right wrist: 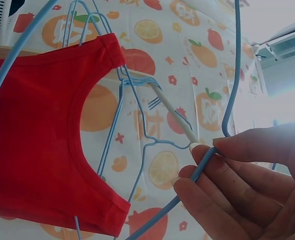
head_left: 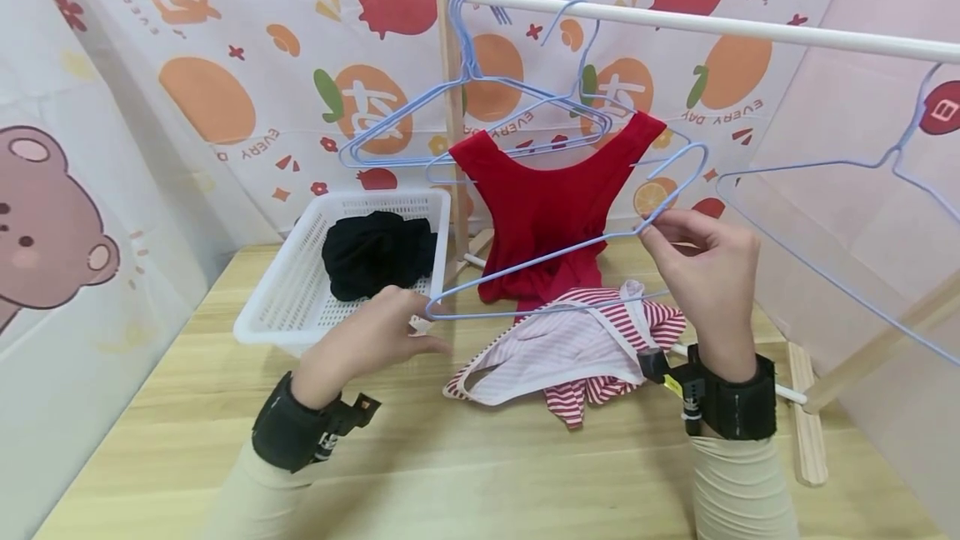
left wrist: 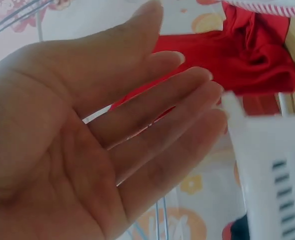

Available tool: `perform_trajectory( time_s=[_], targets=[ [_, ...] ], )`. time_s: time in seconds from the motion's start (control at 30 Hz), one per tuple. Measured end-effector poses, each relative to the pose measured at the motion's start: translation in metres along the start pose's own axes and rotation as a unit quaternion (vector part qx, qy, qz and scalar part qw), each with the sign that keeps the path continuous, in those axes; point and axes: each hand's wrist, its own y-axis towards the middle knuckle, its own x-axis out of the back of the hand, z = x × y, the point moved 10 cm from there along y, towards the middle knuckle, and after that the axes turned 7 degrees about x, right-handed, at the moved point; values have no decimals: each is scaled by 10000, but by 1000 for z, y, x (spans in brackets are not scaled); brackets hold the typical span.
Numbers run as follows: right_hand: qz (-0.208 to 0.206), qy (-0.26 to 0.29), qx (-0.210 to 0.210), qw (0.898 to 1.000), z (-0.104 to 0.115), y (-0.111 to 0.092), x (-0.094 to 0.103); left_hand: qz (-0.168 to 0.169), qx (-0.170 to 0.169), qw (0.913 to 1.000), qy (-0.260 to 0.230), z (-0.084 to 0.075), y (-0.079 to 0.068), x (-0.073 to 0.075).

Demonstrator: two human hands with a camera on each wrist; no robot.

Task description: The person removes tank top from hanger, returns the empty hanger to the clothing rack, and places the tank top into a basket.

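My right hand [head_left: 708, 273] pinches a blue wire hanger [head_left: 525, 263] at the neck below its hook, with thumb and fingertips. The hanger is tilted, its far end reaching left. By that end is my left hand [head_left: 367, 336], fingers extended; in the left wrist view its palm [left wrist: 77, 150] holds nothing. Whether it touches the wire cannot be told. Beneath the hanger a red-and-white striped garment [head_left: 555, 365] lies crumpled on the table. Behind, a red sleeveless top [head_left: 555, 207] hangs by its straps on another blue hanger.
A white basket [head_left: 258, 311] with black cloth [head_left: 375, 257] inside stands at the left. Several blue hangers [head_left: 468, 48] hang bunched on the left end of the white rail [head_left: 675, 17]. Another hanger [head_left: 896, 152] hangs at the right. A wooden stand foot [head_left: 806, 423] sits on the table.
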Motion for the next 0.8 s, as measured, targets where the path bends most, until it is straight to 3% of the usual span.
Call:
perform_trajectory(
  time_s=[0.13, 0.27, 0.53, 0.8],
  targets=[
    [44, -73, 31, 10000, 0, 0, -1, -372, 72, 9992, 108, 13, -10, 18],
    [67, -157, 29, 9998, 0, 1, -1, -510, 340, 9978, 270, 32, -20, 32],
    [107, -170, 25, 9998, -2, 2, -2, -282, 1003, 9931, 537, 77, -38, 46],
    [98, -231, 4, 9997, -3, 2, -1, 34, 1939, 9783, 733, 137, -61, 66]
  ],
)
